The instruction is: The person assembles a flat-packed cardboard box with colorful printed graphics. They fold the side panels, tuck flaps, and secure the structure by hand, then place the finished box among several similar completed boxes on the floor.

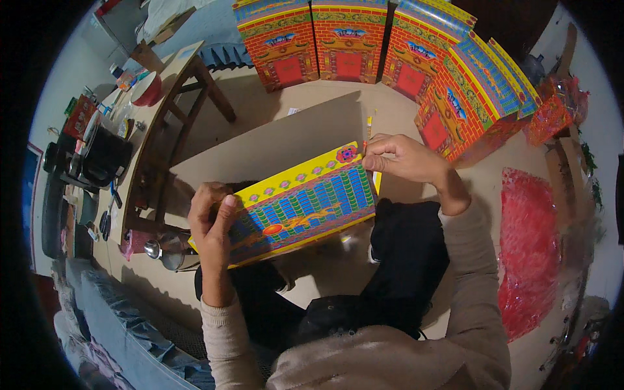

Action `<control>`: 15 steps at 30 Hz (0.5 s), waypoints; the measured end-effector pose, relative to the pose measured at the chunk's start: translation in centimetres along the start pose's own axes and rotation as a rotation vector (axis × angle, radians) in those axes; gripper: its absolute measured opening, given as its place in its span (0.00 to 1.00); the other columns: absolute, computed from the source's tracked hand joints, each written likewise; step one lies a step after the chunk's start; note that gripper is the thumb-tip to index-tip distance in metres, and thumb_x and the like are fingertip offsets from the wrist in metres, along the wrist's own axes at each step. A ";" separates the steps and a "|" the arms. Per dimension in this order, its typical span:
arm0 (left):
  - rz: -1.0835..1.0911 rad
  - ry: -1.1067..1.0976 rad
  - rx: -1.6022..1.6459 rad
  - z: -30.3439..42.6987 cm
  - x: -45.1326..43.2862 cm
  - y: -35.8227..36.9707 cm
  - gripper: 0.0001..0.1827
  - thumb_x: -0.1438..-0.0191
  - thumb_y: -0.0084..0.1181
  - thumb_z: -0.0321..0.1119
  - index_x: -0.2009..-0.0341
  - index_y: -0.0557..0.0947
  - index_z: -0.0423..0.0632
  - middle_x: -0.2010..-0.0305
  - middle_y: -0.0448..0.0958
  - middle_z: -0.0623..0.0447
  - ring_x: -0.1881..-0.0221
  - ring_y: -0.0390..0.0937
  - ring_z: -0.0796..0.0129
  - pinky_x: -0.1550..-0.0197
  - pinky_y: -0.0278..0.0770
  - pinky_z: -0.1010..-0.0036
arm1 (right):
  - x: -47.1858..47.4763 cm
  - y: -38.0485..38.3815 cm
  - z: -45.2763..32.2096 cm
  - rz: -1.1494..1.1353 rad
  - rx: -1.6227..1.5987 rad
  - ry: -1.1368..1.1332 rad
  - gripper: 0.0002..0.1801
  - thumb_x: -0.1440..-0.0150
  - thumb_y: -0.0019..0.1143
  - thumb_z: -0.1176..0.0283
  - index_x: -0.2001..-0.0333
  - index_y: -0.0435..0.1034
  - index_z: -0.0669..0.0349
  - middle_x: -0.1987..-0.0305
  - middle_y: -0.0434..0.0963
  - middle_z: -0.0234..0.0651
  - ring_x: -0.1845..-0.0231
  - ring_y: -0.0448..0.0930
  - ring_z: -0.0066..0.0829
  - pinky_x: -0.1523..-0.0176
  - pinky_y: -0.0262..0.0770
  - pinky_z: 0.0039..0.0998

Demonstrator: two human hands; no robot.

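Note:
Over my knees lies a printed cardboard piece, its front panel patterned with blue and green roof tiles and a yellow border with pink flowers. A plain grey-brown cardboard panel rises behind that border. My left hand grips the piece near its left end, thumb on the printed face and fingers behind. At the upper right corner, beside a large red flower print, my right hand pinches the edge between thumb and fingers. A small orange-red bit shows at those fingertips; what it is I cannot tell.
Several printed cardboard houses with red brick walls stand in an arc on the floor ahead. A wooden table at left carries a red bowl, a black pot and scissors. Red plastic sheeting lies at right.

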State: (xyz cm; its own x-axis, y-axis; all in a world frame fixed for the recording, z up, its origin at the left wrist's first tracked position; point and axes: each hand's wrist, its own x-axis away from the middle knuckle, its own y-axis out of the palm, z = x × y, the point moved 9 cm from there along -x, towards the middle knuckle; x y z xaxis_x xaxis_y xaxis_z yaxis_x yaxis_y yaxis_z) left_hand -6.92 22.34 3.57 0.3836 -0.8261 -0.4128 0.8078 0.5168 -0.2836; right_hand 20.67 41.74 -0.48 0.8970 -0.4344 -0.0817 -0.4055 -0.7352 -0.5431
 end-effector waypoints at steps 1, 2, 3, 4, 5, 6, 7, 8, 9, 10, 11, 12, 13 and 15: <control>0.005 -0.016 0.013 -0.1 0.0 -0.1 0.10 0.38 0.62 0.31 0.68 0.78 0.40 0.63 0.73 0.52 0.62 0.70 0.68 0.56 0.68 0.75 | 0.1 -0.2 0.3 0.025 0.025 -0.028 0.26 0.31 0.56 0.50 0.63 0.76 0.67 0.68 0.77 0.34 0.62 0.78 0.23 0.55 0.74 0.29; 0.009 -0.032 0.027 -0.1 0.0 -0.2 0.10 0.39 0.62 0.31 0.68 0.78 0.40 0.62 0.73 0.52 0.62 0.70 0.68 0.56 0.68 0.75 | 0.3 -0.5 0.5 0.051 0.052 -0.056 0.26 0.31 0.57 0.51 0.65 0.76 0.67 0.69 0.76 0.34 0.63 0.78 0.22 0.56 0.74 0.29; 0.021 -0.054 0.037 -0.3 0.2 -0.4 0.10 0.39 0.62 0.32 0.68 0.78 0.41 0.62 0.73 0.53 0.62 0.70 0.68 0.55 0.67 0.75 | 0.3 -0.4 0.6 0.061 0.030 -0.039 0.24 0.31 0.57 0.53 0.64 0.76 0.67 0.68 0.77 0.34 0.63 0.78 0.23 0.55 0.74 0.29; 0.026 -0.031 -0.090 -0.3 0.0 -0.5 0.09 0.39 0.63 0.33 0.67 0.79 0.42 0.64 0.75 0.51 0.62 0.71 0.64 0.53 0.68 0.70 | 0.6 -0.4 0.6 0.071 0.008 -0.021 0.22 0.31 0.57 0.55 0.63 0.76 0.67 0.68 0.77 0.35 0.63 0.78 0.24 0.55 0.74 0.30; 0.018 0.007 -0.263 -0.2 -0.2 0.0 0.09 0.39 0.63 0.34 0.66 0.80 0.42 0.64 0.75 0.51 0.63 0.72 0.62 0.51 0.68 0.69 | 0.9 -0.3 0.4 0.081 -0.014 -0.003 0.21 0.31 0.57 0.56 0.63 0.76 0.67 0.67 0.78 0.35 0.63 0.79 0.26 0.55 0.75 0.30; 0.017 0.038 -0.449 -0.1 -0.3 0.4 0.09 0.39 0.63 0.35 0.66 0.80 0.43 0.65 0.76 0.50 0.63 0.72 0.59 0.50 0.68 0.67 | 0.8 -0.4 0.2 0.127 -0.011 0.007 0.19 0.31 0.57 0.58 0.61 0.76 0.66 0.66 0.79 0.37 0.62 0.80 0.27 0.54 0.75 0.31; 0.017 0.069 -0.623 0.0 -0.4 1.0 0.09 0.40 0.63 0.35 0.65 0.80 0.44 0.66 0.76 0.49 0.63 0.73 0.57 0.49 0.68 0.65 | 1.2 -0.6 -0.3 0.171 0.002 0.023 0.17 0.31 0.57 0.60 0.60 0.76 0.66 0.64 0.80 0.38 0.61 0.80 0.29 0.53 0.75 0.31; 0.012 0.081 -0.689 0.4 -0.7 1.8 0.10 0.39 0.63 0.38 0.65 0.81 0.45 0.67 0.78 0.48 0.62 0.74 0.51 0.47 0.67 0.60 | 1.5 -0.8 -0.5 0.214 0.015 0.039 0.15 0.31 0.57 0.62 0.59 0.76 0.66 0.63 0.81 0.39 0.60 0.81 0.31 0.52 0.76 0.32; -0.033 0.079 -0.771 0.4 -1.1 2.5 0.10 0.39 0.63 0.39 0.65 0.82 0.46 0.66 0.79 0.47 0.60 0.76 0.50 0.49 0.68 0.59 | 1.8 -1.0 -0.5 0.257 0.013 0.060 0.14 0.31 0.57 0.63 0.57 0.75 0.65 0.62 0.81 0.40 0.59 0.82 0.33 0.51 0.76 0.32; -0.039 0.098 -0.829 0.6 -1.3 3.2 0.10 0.40 0.62 0.39 0.65 0.82 0.46 0.65 0.80 0.47 0.59 0.76 0.50 0.48 0.68 0.58 | 2.0 -1.1 -0.4 0.297 0.014 0.078 0.13 0.32 0.57 0.64 0.55 0.75 0.64 0.60 0.82 0.41 0.58 0.83 0.35 0.50 0.76 0.32; -0.046 0.115 -0.888 0.6 -1.4 3.9 0.10 0.40 0.62 0.39 0.65 0.82 0.46 0.64 0.81 0.46 0.58 0.77 0.49 0.48 0.69 0.58 | 2.2 -1.1 -0.5 0.336 0.014 0.097 0.13 0.32 0.57 0.65 0.53 0.74 0.64 0.59 0.82 0.42 0.57 0.83 0.37 0.49 0.77 0.32; -0.042 0.138 -0.924 0.5 -1.6 4.2 0.10 0.40 0.62 0.40 0.63 0.82 0.47 0.63 0.81 0.47 0.57 0.78 0.50 0.47 0.68 0.58 | 2.4 -1.2 -1.5 0.344 0.103 0.160 0.13 0.34 0.59 0.67 0.49 0.75 0.61 0.53 0.83 0.42 0.48 0.83 0.40 0.43 0.76 0.36; -0.033 0.159 -0.960 0.4 -1.6 4.3 0.10 0.39 0.62 0.40 0.61 0.83 0.47 0.62 0.82 0.48 0.56 0.78 0.50 0.46 0.68 0.58 | 2.4 -1.1 -3.8 0.411 0.349 0.028 0.15 0.36 0.60 0.66 0.48 0.75 0.60 0.51 0.82 0.41 0.46 0.82 0.41 0.42 0.76 0.38; -0.018 0.173 -0.950 0.2 -1.7 4.6 0.10 0.39 0.61 0.40 0.61 0.83 0.47 0.60 0.82 0.48 0.54 0.78 0.48 0.45 0.68 0.56 | 3.2 0.6 -8.4 0.551 0.830 -0.257 0.18 0.39 0.64 0.65 0.47 0.76 0.58 0.46 0.81 0.40 0.41 0.80 0.42 0.39 0.75 0.42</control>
State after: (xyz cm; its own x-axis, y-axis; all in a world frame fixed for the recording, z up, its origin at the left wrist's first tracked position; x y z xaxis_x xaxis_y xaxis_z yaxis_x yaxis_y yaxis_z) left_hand -3.78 26.10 3.16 0.2419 -0.8304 -0.5019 0.0848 0.5334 -0.8416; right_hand 21.84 35.56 5.94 0.6729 -0.4066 -0.6180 -0.6107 0.1662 -0.7743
